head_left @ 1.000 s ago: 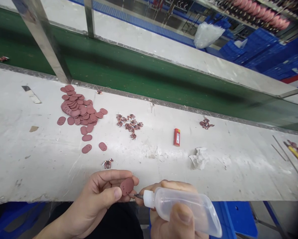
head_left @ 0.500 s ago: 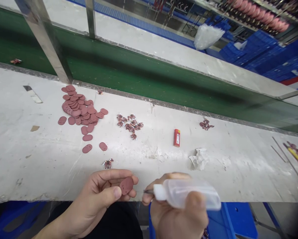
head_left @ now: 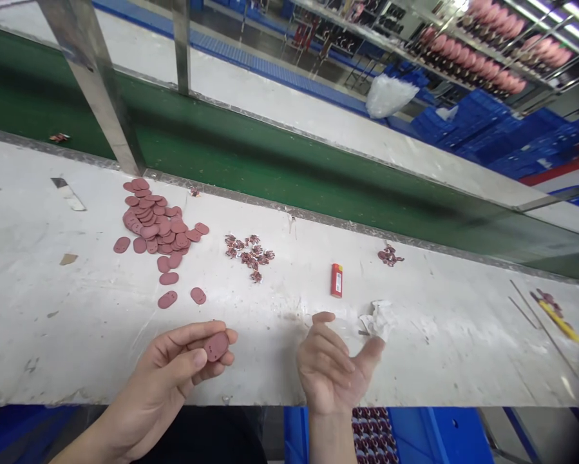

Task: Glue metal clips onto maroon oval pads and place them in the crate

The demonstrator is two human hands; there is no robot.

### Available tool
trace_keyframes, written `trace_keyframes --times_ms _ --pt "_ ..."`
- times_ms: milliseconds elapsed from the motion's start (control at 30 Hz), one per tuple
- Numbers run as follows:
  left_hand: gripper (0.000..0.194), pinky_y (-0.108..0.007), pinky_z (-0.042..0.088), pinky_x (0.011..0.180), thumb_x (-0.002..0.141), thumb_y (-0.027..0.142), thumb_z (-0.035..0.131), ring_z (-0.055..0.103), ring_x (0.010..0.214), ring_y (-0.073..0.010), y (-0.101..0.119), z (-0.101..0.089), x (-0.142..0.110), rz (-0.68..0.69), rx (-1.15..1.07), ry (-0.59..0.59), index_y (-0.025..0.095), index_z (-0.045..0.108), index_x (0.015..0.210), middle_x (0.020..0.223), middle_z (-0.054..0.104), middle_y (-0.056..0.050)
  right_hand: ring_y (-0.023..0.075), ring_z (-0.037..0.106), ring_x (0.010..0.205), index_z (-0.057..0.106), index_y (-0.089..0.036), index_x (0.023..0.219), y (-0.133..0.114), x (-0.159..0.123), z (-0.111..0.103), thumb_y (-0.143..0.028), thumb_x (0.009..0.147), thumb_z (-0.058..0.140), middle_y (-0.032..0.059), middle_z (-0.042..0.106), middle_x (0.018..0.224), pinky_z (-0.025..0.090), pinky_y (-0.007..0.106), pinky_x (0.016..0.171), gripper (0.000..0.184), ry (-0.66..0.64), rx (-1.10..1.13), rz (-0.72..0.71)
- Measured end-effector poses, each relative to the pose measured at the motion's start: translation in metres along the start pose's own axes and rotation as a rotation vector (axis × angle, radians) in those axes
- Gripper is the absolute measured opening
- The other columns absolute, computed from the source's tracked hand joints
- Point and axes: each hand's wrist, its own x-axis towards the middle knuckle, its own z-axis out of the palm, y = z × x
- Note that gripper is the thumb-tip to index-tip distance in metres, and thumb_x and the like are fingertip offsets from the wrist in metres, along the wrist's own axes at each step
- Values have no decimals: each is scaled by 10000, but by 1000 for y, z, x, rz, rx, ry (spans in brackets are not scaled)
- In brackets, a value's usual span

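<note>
My left hand [head_left: 173, 367] pinches a reddish-brown oval piece with small holes [head_left: 216, 347] between thumb and fingers, above the front of the table. To its right, my right hand [head_left: 335, 367] has its thumb spread away from loosely curled fingers. A translucent squeeze bottle [head_left: 343, 332] shows faintly just beyond that hand, partly hidden by its fingers; its dark tip points at a crumpled white paper [head_left: 382, 317]. On the left lies a pile of similar oval pieces [head_left: 158, 222], with a few loose ones nearer me. Small brown-and-white figure-like pieces [head_left: 251, 254] lie clustered in the middle.
A red lighter [head_left: 336, 281] lies beyond my right hand. Another small cluster [head_left: 389, 255] sits farther back. A blade [head_left: 69, 194] lies at left, a yellow-handled tool [head_left: 558, 317] at right. A metal post [head_left: 96, 90] rises by the green belt [head_left: 270, 167]. Below the table edge is a blue crate [head_left: 409, 432].
My right hand has let go of the squeeze bottle beside the crumpled paper and opened. My left hand still holds the oval piece, now slightly farther left. The view has shifted a little.
</note>
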Motion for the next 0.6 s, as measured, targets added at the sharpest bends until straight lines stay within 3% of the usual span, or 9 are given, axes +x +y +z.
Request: trace_keyframes --times_ms 33,100,167,267,333,400,500,600 --pt "244 -178 601 862 818 322 845 773 919 -161 1 -2 0 13 -2 11 257 834 1053 1140 825 -56 10 101 395 628 -167 984 0 -2 8 -747 860 522 -146 241 606 -1 37 268 602 23 -138 -11" --pt "230 -176 601 864 837 304 826 770 921 -161 3 -5 1 31 -6 23 247 832 1060 1148 821 -65 37 163 369 622 -206 910 4 0 23 -787 888 438 -127 283 584 121 98 233 609 55 -421 4" --pt "246 -176 603 868 834 310 828 766 930 -167 4 -6 1 39 -11 24 238 830 1069 1153 819 -74 75 377 401 654 -208 885 13 14 34 -625 927 583 -81 440 590 313 159 295 424 56 -626 45" --pt "270 -174 605 868 825 320 834 764 939 -172 4 -6 0 49 -20 23 234 827 1080 1158 817 -79 161 611 696 720 -187 894 33 48 44 -369 891 730 12 634 774 536 276 607 183 73 -959 13" --pt "273 -171 605 864 820 319 838 763 934 -169 4 -5 -1 56 -26 33 233 828 1078 1143 820 -78 202 618 877 723 -179 903 43 70 46 -284 866 747 31 655 895 534 380 847 114 93 -1145 -25" --pt "281 -166 607 850 810 325 848 761 921 -164 4 -5 -2 60 -28 46 229 830 1073 1130 822 -78 222 605 958 701 -174 933 49 83 47 -223 843 755 24 647 935 477 461 970 116 106 -1271 -30" --pt "290 -167 612 844 808 333 851 760 921 -163 2 -8 -1 69 -33 59 226 828 1076 1143 818 -82 232 609 919 705 -171 933 43 81 47 -190 813 759 14 637 861 464 489 975 133 68 -1339 14" --pt "293 -180 621 849 813 340 849 763 938 -170 2 -18 4 94 -39 63 238 825 1087 1139 819 -80 230 620 827 755 -182 917 27 58 48 -265 827 751 41 655 826 517 455 882 123 -20 -1258 76"
